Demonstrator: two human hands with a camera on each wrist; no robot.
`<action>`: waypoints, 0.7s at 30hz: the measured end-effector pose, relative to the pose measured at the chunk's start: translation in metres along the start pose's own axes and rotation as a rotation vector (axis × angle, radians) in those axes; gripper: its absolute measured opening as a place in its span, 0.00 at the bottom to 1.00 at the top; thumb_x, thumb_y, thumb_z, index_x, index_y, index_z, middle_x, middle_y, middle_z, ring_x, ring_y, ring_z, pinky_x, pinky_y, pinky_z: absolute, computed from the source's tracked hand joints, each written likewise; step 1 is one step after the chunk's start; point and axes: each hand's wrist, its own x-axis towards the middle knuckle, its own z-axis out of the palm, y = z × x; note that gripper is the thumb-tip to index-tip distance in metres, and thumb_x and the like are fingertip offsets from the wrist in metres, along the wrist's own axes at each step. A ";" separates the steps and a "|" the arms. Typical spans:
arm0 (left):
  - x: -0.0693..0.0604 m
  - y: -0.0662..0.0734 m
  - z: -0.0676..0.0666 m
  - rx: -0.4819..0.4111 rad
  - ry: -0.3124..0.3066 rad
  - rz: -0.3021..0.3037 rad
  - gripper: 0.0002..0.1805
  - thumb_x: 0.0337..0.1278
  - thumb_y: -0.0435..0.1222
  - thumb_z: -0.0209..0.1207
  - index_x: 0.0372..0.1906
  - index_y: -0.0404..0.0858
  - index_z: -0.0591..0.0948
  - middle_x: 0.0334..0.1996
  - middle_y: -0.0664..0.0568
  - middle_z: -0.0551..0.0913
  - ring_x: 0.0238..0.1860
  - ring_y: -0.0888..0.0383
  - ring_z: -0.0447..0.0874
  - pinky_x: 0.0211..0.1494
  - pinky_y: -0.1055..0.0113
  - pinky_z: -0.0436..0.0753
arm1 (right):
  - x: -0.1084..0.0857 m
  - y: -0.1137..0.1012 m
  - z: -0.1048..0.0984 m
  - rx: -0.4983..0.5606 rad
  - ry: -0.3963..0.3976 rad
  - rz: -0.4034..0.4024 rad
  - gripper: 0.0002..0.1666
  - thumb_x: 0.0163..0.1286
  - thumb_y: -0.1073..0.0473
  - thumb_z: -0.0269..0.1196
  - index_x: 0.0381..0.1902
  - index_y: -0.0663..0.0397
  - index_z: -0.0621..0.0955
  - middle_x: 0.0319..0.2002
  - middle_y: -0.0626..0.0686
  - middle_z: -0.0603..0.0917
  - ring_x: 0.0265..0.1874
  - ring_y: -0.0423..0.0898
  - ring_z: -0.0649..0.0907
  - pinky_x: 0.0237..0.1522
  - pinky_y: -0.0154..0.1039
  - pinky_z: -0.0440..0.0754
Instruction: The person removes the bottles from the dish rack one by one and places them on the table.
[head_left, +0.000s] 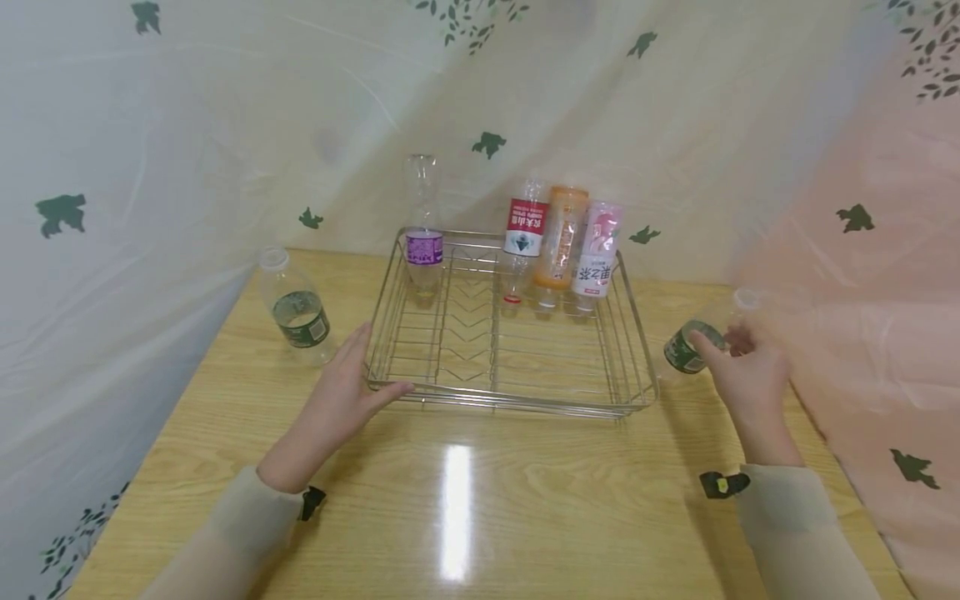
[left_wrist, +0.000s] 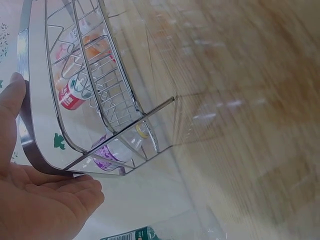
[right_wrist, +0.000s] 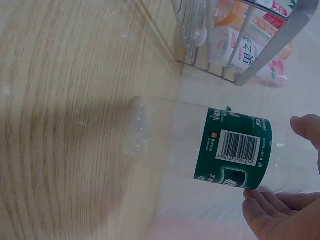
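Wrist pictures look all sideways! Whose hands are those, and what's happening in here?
Those belong to a person, not a robot. The biggest picture comes from a camera worn on the person's head, looking down; each sideways one comes from a camera on a wrist. On the table stands a wire rack with four upside-down bottles. The left hand touches its front left corner; the right hand holds a green-labelled bottle. A second green-labelled bottle stands left of the rack.

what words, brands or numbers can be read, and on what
"农夫山泉": red-labelled bottle
"果之茶": pink-and-white bottle
"6 901285 991219": barcode on right green-labelled bottle
Too small, blurred or cut off: lettering on orange bottle, purple-labelled bottle, left green-labelled bottle; other print
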 end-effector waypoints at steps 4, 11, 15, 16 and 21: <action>0.000 0.000 0.000 -0.010 0.005 0.001 0.63 0.53 0.59 0.70 0.80 0.29 0.48 0.76 0.30 0.53 0.75 0.33 0.53 0.75 0.38 0.55 | 0.000 0.001 0.000 -0.006 -0.026 -0.004 0.42 0.65 0.40 0.71 0.63 0.65 0.75 0.58 0.63 0.77 0.60 0.58 0.75 0.64 0.52 0.74; 0.000 -0.002 0.001 -0.040 0.008 0.001 0.63 0.53 0.61 0.69 0.81 0.32 0.49 0.77 0.33 0.54 0.75 0.34 0.54 0.75 0.39 0.56 | 0.001 0.001 -0.002 0.002 -0.084 -0.003 0.52 0.66 0.37 0.69 0.76 0.63 0.65 0.66 0.65 0.73 0.65 0.63 0.72 0.68 0.54 0.70; 0.000 -0.002 0.002 -0.045 0.014 0.001 0.63 0.52 0.62 0.68 0.81 0.33 0.49 0.77 0.33 0.55 0.75 0.35 0.55 0.74 0.39 0.58 | 0.000 0.000 -0.003 0.007 -0.095 0.002 0.55 0.66 0.37 0.69 0.78 0.61 0.61 0.67 0.65 0.72 0.66 0.63 0.71 0.69 0.54 0.70; 0.000 -0.002 0.002 -0.047 0.015 0.002 0.63 0.52 0.63 0.68 0.81 0.33 0.49 0.77 0.34 0.55 0.75 0.35 0.55 0.74 0.39 0.58 | 0.000 0.000 -0.003 0.013 -0.095 0.005 0.54 0.66 0.37 0.69 0.77 0.61 0.62 0.67 0.65 0.71 0.66 0.63 0.71 0.69 0.54 0.69; 0.000 -0.003 0.003 -0.050 0.016 -0.010 0.64 0.52 0.64 0.68 0.81 0.33 0.49 0.77 0.34 0.55 0.75 0.35 0.55 0.74 0.39 0.58 | 0.000 0.000 -0.004 0.062 -0.075 0.023 0.55 0.64 0.37 0.71 0.78 0.57 0.62 0.71 0.61 0.68 0.70 0.57 0.67 0.72 0.49 0.65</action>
